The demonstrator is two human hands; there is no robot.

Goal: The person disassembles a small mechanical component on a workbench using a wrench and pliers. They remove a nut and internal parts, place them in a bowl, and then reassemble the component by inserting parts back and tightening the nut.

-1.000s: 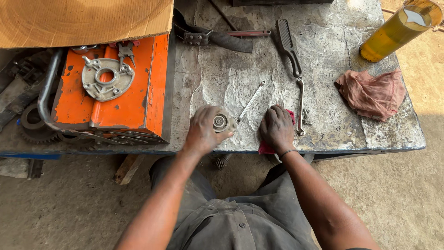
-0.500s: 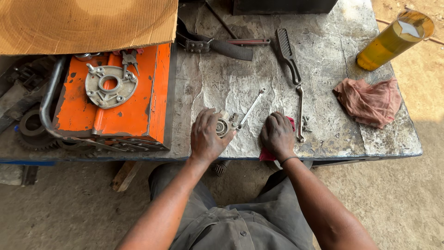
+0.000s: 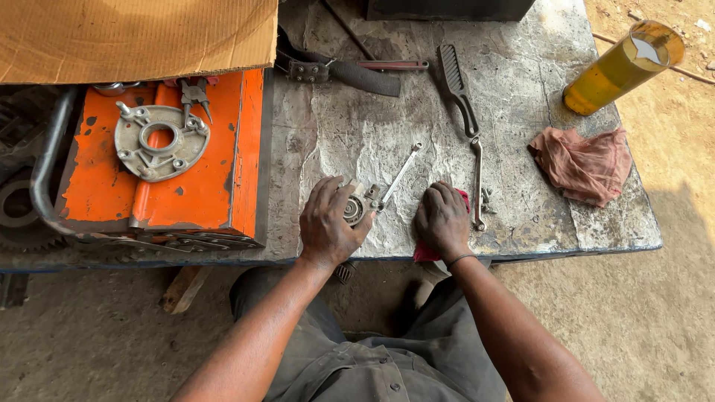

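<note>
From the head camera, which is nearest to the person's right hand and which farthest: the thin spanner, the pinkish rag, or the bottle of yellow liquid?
Measured from the right hand:
1. Thin spanner, just up and to its left on the bench.
2. Pinkish rag, crumpled off to its right.
3. Bottle of yellow liquid, at the far right corner.

Bare tabletop (image 3: 357, 126) is lying open at twelve o'clock; orange toolbox (image 3: 186, 171) is blocking nine o'clock, wrenches (image 3: 477, 179) are crowding two o'clock.

Left hand (image 3: 328, 222) cups round metal part (image 3: 356, 208) on bench (image 3: 357, 134); right hand (image 3: 443, 218) presses red rag (image 3: 427, 251).
</note>
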